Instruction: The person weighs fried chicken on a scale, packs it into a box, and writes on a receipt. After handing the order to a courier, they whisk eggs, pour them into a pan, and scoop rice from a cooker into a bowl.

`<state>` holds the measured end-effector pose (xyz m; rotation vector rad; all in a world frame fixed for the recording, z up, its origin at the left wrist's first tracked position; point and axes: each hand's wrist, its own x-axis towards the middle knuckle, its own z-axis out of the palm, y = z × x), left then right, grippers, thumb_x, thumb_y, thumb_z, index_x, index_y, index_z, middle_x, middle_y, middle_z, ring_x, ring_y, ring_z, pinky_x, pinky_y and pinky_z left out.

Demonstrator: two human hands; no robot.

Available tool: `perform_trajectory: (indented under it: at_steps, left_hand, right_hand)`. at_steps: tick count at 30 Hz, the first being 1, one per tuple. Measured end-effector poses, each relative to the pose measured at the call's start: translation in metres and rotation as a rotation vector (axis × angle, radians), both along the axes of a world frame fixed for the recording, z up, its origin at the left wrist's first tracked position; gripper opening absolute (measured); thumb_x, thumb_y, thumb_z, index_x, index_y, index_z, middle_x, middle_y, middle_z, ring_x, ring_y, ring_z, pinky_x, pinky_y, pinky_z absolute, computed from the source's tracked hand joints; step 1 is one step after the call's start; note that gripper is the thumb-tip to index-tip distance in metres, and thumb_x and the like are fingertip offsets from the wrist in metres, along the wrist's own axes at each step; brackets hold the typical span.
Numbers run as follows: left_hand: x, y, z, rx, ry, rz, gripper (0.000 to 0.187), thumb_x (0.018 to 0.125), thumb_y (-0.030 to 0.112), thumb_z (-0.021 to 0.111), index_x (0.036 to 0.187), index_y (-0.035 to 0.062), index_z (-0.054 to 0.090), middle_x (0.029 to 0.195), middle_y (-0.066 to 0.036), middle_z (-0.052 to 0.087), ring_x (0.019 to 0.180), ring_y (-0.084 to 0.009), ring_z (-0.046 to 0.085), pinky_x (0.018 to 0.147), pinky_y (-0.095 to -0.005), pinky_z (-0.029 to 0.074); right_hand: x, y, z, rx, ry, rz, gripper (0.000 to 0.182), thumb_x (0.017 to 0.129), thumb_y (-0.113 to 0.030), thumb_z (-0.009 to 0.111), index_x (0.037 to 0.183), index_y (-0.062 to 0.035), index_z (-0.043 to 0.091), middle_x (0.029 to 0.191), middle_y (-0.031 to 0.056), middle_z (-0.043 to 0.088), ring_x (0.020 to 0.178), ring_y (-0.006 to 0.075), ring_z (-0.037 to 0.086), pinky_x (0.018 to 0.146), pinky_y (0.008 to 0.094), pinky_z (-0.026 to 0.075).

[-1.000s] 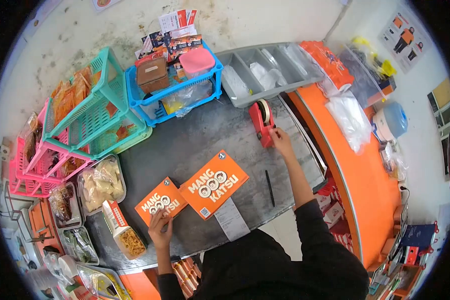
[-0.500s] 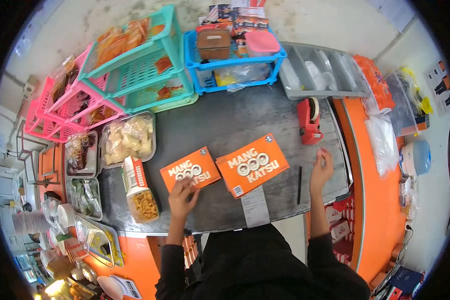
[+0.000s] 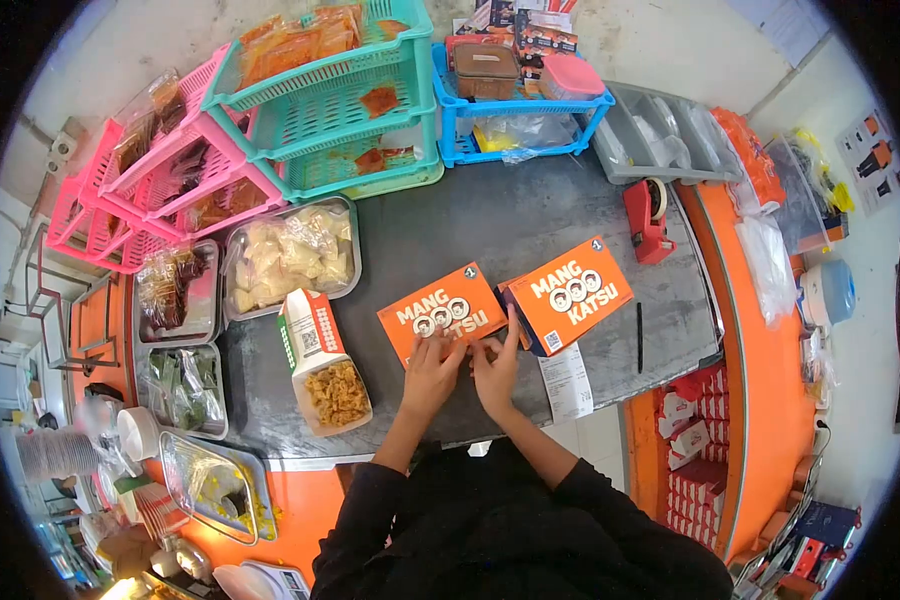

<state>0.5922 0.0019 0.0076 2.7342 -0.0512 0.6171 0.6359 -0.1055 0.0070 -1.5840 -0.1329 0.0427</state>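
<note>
Two orange food boxes printed "MANG KATSU" lie on the dark counter. My left hand has its fingers curled over the front edge of the smaller, left box. At that box's front right corner is my right hand, its thumb and fingertips pressed to the side and its index finger pointing up between the boxes. The larger box sits just right of it, its left side dark blue. Left of my hands, an open carton holds golden fried food. The fingertips are partly hidden against the box.
A printed receipt and a black stick-like item lie right of the boxes. Behind are a red tape dispenser, a grey divided tray and stacked baskets. Trays of wrapped food stand at left.
My right hand has come in from the far right to the smaller box. My left hand has shifted toward the box's right corner. The view has turned, moving everything in the picture.
</note>
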Motion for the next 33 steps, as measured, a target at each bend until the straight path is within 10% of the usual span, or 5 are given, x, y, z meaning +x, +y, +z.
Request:
perform_trajectory:
  at_steps: [9,14,15,22,33]
  left_hand:
    - [0.003,-0.001,0.01,-0.096,0.069,0.007,0.042,0.076,0.012,0.057,0.118,0.0173,0.053,0.093,-0.006,0.051,0.085,-0.0242,0.051,0.078,-0.0383,0.041]
    - [-0.003,-0.002,0.028,-0.041,0.095,0.097,0.047,0.074,0.008,0.057,0.12,0.0138,0.051,0.091,-0.009,0.05,0.085,-0.0264,0.049,0.078,-0.0381,0.04]
    - [-0.013,0.006,0.037,-0.149,0.064,0.172,0.048,0.074,0.008,0.057,0.121,0.0111,0.049,0.097,-0.012,0.05,0.09,-0.0293,0.048,0.081,-0.0398,0.038]
    - [-0.141,0.111,-0.003,-0.47,-0.243,1.027,0.051,0.085,0.018,0.053,0.128,-0.0018,0.035,0.131,-0.019,0.035,0.12,-0.0357,0.035,0.101,-0.0435,0.023]
    - [-0.144,0.083,-0.059,-0.955,-0.051,0.683,0.034,0.093,0.007,0.037,0.125,-0.0027,0.04,0.119,-0.014,0.048,0.106,-0.0192,0.048,0.086,-0.0283,0.042]
  right_hand:
    - [0.003,-0.025,-0.018,-0.238,-0.033,0.123,0.065,0.082,-0.008,0.058,0.136,-0.0104,0.022,0.06,0.0076,0.058,0.044,0.0143,0.05,0.042,0.0249,0.04]
    - [0.003,-0.03,0.045,-0.817,-0.551,0.443,0.084,0.067,-0.003,0.069,0.137,-0.0141,0.023,0.118,0.0189,0.047,0.099,0.0321,0.052,0.08,0.0351,0.045]
    - [0.02,-0.024,0.057,-0.942,-0.485,0.607,0.092,0.06,-0.002,0.072,0.137,-0.0187,0.025,0.137,0.0181,0.023,0.125,0.0365,0.026,0.095,0.0457,0.032]
    - [0.108,0.052,0.058,-1.193,-0.923,1.216,0.105,0.046,-0.018,0.078,0.135,-0.0311,0.026,0.12,0.0155,0.036,0.113,0.0367,0.034,0.089,0.0642,0.025]
    - [0.125,-0.031,0.235,-1.033,-0.921,1.268,0.102,0.044,-0.022,0.077,0.134,-0.0323,0.029,0.118,0.0162,0.039,0.113,0.0355,0.036,0.087,0.0534,0.028]
